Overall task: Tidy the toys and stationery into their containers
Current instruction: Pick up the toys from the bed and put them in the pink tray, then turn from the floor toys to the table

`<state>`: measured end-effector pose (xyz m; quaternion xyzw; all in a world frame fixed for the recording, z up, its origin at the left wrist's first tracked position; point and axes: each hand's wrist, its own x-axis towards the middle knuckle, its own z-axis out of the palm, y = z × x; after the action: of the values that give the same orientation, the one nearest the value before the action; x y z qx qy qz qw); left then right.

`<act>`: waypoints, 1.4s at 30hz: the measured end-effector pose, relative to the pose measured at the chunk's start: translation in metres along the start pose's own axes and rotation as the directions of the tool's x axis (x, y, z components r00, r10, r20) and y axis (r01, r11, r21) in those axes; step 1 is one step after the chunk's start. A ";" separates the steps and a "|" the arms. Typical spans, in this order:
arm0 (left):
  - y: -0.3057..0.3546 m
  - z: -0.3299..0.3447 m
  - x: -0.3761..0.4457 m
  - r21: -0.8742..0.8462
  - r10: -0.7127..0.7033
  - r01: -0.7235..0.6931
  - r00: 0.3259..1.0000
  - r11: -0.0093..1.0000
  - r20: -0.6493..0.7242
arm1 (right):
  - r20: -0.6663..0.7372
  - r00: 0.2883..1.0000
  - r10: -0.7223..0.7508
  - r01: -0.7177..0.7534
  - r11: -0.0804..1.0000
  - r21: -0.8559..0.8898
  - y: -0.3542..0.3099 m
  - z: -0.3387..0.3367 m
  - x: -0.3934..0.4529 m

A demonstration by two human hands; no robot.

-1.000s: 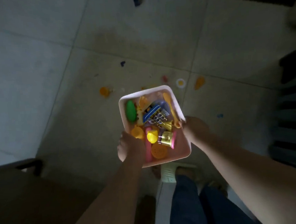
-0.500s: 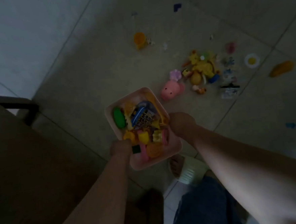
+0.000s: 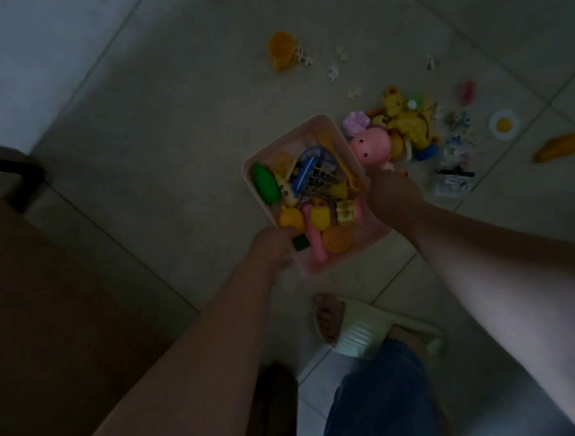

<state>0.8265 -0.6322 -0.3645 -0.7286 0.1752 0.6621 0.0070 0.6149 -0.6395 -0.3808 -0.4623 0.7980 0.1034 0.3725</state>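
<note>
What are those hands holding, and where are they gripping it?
Both hold the pink tray of toys: left hand on its near-left rim, right hand on its right rim.

Both hands, left [image 3: 270,249] and right [image 3: 393,195], hold pink toy-filled tub [image 3: 307,133] above tiled floor [image 3: 170,124].

No text, label, brand or number can be read; the dim, blurred view may hide small print on the toys.
</note>
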 end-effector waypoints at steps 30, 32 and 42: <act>-0.075 -0.050 -0.381 0.863 0.545 -0.149 0.823 0.483 -0.162 | -0.081 0.849 -0.523 0.489 0.833 -0.259 -0.086 -0.112 -0.376; -0.086 -0.068 -0.394 0.861 0.557 -0.130 0.807 0.492 -0.197 | -0.081 0.828 -0.555 0.511 0.807 -0.298 -0.099 -0.112 -0.396; -0.156 -0.185 -0.452 0.856 0.583 -0.066 0.759 0.512 -0.290 | 0.029 0.788 -0.615 0.596 0.751 -0.283 -0.187 -0.063 -0.481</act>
<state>1.0176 -0.4197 0.0610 -0.7497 0.5895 0.2580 0.1546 0.8781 -0.4572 0.0286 -0.7462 0.5944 0.0725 0.2909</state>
